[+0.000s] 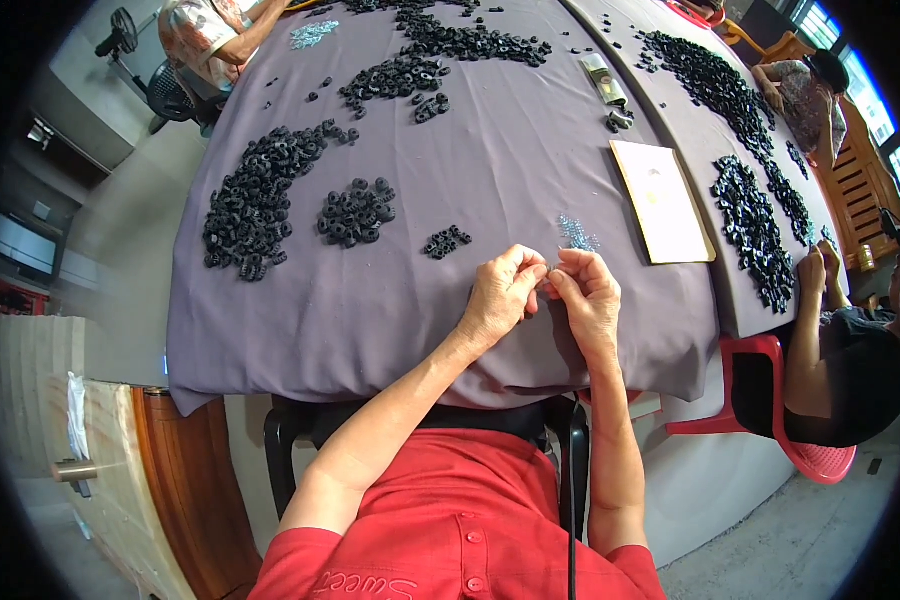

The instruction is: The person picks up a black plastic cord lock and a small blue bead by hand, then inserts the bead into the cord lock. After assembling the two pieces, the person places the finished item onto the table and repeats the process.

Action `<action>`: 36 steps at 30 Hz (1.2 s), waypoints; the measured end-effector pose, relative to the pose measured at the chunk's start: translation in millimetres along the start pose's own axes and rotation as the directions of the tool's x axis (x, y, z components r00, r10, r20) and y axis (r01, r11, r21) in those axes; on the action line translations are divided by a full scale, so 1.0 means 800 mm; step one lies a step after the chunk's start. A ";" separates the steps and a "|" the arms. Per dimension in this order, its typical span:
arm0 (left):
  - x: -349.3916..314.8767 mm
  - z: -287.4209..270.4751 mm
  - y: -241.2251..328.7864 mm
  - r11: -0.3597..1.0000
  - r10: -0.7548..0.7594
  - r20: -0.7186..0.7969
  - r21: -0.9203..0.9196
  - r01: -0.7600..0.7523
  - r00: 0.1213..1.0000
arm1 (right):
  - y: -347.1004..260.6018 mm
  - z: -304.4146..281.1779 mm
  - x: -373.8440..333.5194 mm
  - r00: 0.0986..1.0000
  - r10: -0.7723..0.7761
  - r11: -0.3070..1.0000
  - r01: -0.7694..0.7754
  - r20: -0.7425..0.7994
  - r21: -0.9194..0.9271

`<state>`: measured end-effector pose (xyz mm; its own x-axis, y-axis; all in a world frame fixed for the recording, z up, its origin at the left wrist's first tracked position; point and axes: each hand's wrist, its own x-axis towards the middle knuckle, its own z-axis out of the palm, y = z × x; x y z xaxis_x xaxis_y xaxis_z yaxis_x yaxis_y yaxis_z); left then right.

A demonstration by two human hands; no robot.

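Above the near part of the cloth-covered table (370, 340), my left hand (502, 298) and my right hand (590, 302) meet fingertip to fingertip. Both are closed in a pinch, and whatever sits between them is too small to make out. Just beyond my right hand lies a scatter of tiny clear-bluish pieces (577, 233). A small cluster of black ring-like parts (447, 241) rests beyond and left of my left hand. Farther left is a rounder heap of black ribbed parts (356, 212).
A long heap of black parts (255, 195) lies at the left, and more piles (480, 42) spread at the back. A flat cream board (662, 202) lies at right. People sit around the tables, one on a red chair (730, 390) close to my right.
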<state>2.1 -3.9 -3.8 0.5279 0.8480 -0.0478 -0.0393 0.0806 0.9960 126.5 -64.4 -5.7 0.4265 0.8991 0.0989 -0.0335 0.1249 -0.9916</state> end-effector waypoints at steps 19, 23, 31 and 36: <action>-0.002 0.001 0.003 0.989 0.071 -0.008 0.127 -0.069 0.997 | 0.004 0.008 -0.008 0.989 -0.111 0.989 0.101 -0.096 -0.104; 0.000 0.002 0.004 0.991 0.056 -0.014 0.123 -0.054 0.998 | 0.011 0.006 -0.005 0.989 -0.126 0.985 0.115 -0.080 -0.129; 0.006 0.000 0.007 0.994 0.018 -0.006 0.107 -0.017 1.000 | 0.006 0.008 -0.004 0.994 -0.089 0.996 0.089 -0.068 0.001; 0.005 0.001 0.011 0.995 -0.026 -0.002 0.097 0.027 1.000 | 0.009 0.005 -0.002 0.989 -0.116 0.992 0.119 -0.093 0.033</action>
<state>4.8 -0.3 5.0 0.5270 0.8466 -0.0742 0.0574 0.0517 0.9970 122.1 -63.7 -12.6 0.5093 0.8359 0.2047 -0.0124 0.2450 -0.9695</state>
